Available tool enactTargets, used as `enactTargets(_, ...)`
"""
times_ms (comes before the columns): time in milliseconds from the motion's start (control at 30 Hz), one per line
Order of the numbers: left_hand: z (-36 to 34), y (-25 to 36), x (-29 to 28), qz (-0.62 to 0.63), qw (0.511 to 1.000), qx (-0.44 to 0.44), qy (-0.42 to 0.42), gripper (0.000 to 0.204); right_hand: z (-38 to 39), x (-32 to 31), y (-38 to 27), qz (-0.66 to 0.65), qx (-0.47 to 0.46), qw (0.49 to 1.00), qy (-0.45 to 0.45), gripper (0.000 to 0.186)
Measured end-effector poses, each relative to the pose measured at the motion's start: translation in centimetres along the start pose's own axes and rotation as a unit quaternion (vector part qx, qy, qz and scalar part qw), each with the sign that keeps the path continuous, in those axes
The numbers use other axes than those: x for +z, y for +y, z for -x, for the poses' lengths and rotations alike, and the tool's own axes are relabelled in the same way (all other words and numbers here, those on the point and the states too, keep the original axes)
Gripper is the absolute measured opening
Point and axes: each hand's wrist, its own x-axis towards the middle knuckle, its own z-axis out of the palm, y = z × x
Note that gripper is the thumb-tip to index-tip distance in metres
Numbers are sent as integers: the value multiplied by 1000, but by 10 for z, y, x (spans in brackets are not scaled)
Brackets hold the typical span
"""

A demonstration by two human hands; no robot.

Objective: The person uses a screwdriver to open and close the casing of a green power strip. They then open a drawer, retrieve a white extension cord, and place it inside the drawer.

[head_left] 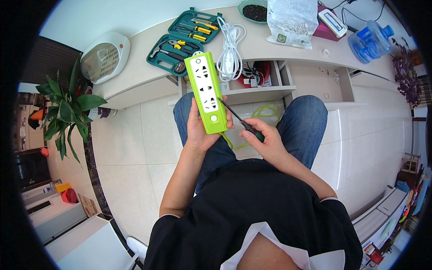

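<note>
The floor (135,148) is laid with large glossy cream tiles that catch bright daylight. A pale beige worktop (144,49) runs across the top, with open shelves (256,92) beneath it. A leafy green houseplant (67,108) stands at the left beside a dark strip of flooring (94,175). White cabinets (378,220) sit at the lower right.

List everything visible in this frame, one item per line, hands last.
green plastic power strip: 1, green and white, upright in left hand
dark-handled screwdriver: 1, tip at strip's side
teal tool case: 1, open on desk
white power strip with coiled cable: 1, desk
clear plastic bag: 1, desk
blue water jug: 1, desk's right end
leafy potted plant: 1, green, floor left
left hand: holds green strip
right hand: grips screwdriver
</note>
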Motion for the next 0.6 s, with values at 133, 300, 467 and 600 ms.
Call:
enactTargets(133,0,1,-3,3,1000,2,-21,73,-1,0,-2,-10,8,1000,-4,26)
enactTargets(300,0,2,-3,12,999,3,-35,73,-1,1,-2,-23,10,1000,-4,26)
enactTargets(467,1,2,-4,18,999,3,-36,72,-1,2,-5,-27,21,999,-8,27)
enactTargets(600,1,2,-5,27,999,0,-33,71,-1,3,-4,-40,22,999,1,26)
